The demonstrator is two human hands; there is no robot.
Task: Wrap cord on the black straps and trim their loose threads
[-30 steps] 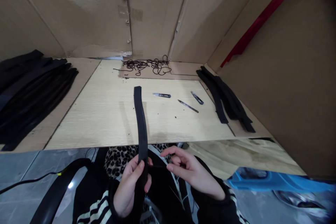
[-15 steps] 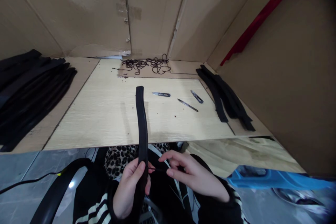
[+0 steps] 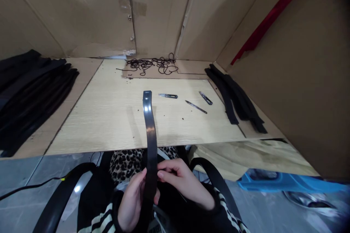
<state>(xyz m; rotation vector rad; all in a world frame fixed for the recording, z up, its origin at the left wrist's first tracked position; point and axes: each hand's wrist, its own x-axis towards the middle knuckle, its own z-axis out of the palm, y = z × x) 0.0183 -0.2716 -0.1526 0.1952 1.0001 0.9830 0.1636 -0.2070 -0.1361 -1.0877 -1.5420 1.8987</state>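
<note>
My left hand (image 3: 132, 198) is wrapped round the lower part of a long black strip (image 3: 151, 131), with the thumb along its left edge. The strip's glossy face is toward me, and its far end lies over the table. My right hand (image 3: 182, 180) is closed in a pinch at the strip's right edge. Whatever is between those fingertips is too small or hidden to make out. Beyond the strip lie a pair of thread snips (image 3: 168, 95), a second pair of snips (image 3: 205, 98) and a thin pointed metal tool (image 3: 196, 106).
Black strips are piled on the left (image 3: 32, 94), and several more strips (image 3: 236, 98) lie at the right. Tangled dark cord (image 3: 151, 65) sits at the back against the cardboard wall (image 3: 161, 14). A blue plastic item (image 3: 290, 182) is below the table (image 3: 104, 116) at the right.
The strip has turned from its matte face to its glossy face. My right hand has moved left to the strip's edge; the dark thread stretched between them earlier no longer shows.
</note>
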